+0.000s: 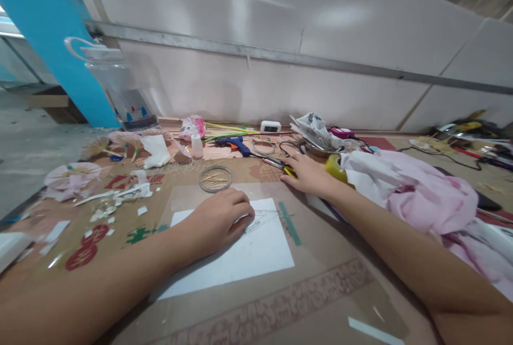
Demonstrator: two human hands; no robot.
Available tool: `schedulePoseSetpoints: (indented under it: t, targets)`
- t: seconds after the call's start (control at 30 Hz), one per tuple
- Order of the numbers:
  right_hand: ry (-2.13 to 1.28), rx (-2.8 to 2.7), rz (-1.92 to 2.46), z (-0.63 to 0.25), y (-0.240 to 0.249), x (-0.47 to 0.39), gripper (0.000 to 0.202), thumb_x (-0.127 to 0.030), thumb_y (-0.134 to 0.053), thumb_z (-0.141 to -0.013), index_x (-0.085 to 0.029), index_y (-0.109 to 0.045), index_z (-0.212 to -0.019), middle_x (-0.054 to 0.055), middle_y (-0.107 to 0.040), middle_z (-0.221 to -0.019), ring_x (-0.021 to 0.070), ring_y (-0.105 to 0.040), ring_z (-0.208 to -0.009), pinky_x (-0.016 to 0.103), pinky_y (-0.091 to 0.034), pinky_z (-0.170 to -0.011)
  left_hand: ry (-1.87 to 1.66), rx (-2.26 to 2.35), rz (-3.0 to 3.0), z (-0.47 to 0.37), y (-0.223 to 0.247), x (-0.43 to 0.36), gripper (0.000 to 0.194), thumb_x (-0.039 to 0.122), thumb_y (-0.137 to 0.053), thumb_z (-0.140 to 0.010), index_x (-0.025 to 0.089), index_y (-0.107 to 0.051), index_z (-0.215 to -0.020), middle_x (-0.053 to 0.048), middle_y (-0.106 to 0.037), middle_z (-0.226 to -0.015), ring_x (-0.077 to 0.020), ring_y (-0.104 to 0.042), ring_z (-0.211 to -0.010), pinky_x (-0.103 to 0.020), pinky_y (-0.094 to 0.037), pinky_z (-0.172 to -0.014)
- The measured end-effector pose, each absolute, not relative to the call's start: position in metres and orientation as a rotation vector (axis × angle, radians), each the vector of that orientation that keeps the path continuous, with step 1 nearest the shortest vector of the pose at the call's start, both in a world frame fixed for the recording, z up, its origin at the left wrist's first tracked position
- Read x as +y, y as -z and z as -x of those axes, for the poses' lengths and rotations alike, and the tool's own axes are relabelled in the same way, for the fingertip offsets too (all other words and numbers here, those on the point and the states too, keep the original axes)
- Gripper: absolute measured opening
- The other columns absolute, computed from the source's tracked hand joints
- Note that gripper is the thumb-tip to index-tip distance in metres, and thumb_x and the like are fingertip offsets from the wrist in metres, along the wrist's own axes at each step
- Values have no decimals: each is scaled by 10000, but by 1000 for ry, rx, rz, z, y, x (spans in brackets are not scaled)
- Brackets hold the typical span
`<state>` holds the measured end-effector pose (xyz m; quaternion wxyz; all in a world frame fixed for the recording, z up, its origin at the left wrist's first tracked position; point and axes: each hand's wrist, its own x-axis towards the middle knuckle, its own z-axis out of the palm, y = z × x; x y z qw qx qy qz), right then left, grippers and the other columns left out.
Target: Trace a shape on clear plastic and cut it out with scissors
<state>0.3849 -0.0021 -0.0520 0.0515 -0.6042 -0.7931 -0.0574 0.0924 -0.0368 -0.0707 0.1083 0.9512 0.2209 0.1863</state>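
Observation:
My left hand [222,220] rests on a white sheet of paper [260,254], its fingers curled in. A clear triangular ruler [260,218] with printed marks shows beside and partly under that hand; whether the fingers hold anything is hidden. Farther forward, my right hand [306,173] is reached out low over the table, thumb and fingers around a yellow-and-black utility knife [290,172]. The knife points left, and its rear is covered by the hand. Near the left hand lies a round ring [201,183] with several thin wooden sticks [215,179] inside it.
A blue glue gun [238,145], small bottle [196,146] and white digital display [270,127] line the back. Yellow tape [335,169] and pink-white cloth [433,190] lie right. A water bottle [124,88], fan-shaped pieces [72,177] and paper scraps [142,210] are left.

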Motion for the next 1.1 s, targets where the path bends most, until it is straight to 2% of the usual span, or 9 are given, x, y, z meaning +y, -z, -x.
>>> schedulePoseSetpoints:
  t: [0.17,0.33,0.5,0.63,0.73,0.8,0.87,0.93,1.1]
  targets:
    - [194,-2298,1974,-383,56,1,507,-389,-580,-897,-174,-565,-1355,177,-598,-1219,323,-605,-1086,400,-476,-909,-532,650,-2800,-92,71,-37,230,220,-429,-958,198,-658,-964,-69,-643,-993,-190,-564,-909,-328,-445,-807]
    - [340,-2228,1955,-370,43,-11,489,-311,-570,-883,-140,-570,-1341,195,-546,-1248,346,-553,-1107,439,-431,-958,-540,646,-2802,-93,72,-36,229,231,-426,-964,205,-653,-962,-62,-642,-997,-186,-560,-912,-321,-439,-803]
    - [263,-2419,1689,-333,40,-40,445,-311,-512,-940,-158,-537,-1357,172,-554,-1190,302,-539,-1095,408,-426,-952,-548,645,-2801,-92,74,-36,234,235,-412,-970,211,-645,-960,-57,-637,-985,-187,-554,-910,-317,-435,-798]
    - [197,-2418,1714,-323,53,-44,504,-420,-577,-929,-145,-534,-1349,184,-566,-1193,312,-532,-1104,443,-408,-965,-543,661,-2809,-91,75,-35,218,221,-422,-964,214,-639,-958,-56,-634,-995,-186,-555,-912,-318,-436,-803]
    - [233,-2424,1659,-336,51,-33,389,-433,-535,-958,-151,-645,-1203,172,-609,-1180,302,-543,-1111,428,-402,-969,-541,655,-2819,-92,75,-35,215,211,-429,-960,214,-644,-946,-50,-641,-990,-180,-562,-902,-313,-438,-794]
    - [257,-2374,1692,-350,46,-23,302,-304,-454,-1000,-146,-711,-1020,144,-667,-1049,263,-586,-1022,379,-418,-928,-543,650,-2828,-93,75,-36,221,211,-432,-959,211,-652,-940,-52,-648,-984,-180,-570,-901,-310,-443,-790]
    - [220,-2271,1779,-365,43,-13,258,-218,-469,-982,-165,-690,-1104,117,-681,-1084,230,-612,-1000,319,-442,-865,-556,657,-2840,-93,75,-39,232,223,-433,-964,207,-664,-948,-57,-662,-980,-181,-584,-900,-308,-451,-790]
    - [176,-2268,1815,-377,46,-6,238,-217,-512,-959,-184,-702,-1097,102,-697,-1095,218,-641,-958,289,-459,-794,-590,685,-2846,-92,73,-39,242,245,-437,-969,200,-675,-966,-61,-684,-963,-181,-603,-887,-309,-462,-792]
    - [101,-2270,1845,-387,62,6,269,-236,-560,-932,-201,-714,-1149,106,-707,-1135,243,-664,-977,304,-480,-811,-621,1031,-2870,-79,47,-17,260,248,-459,-950,192,-707,-1006,-77,-719,-991,-203,-637,-917,-322,-475,-814]
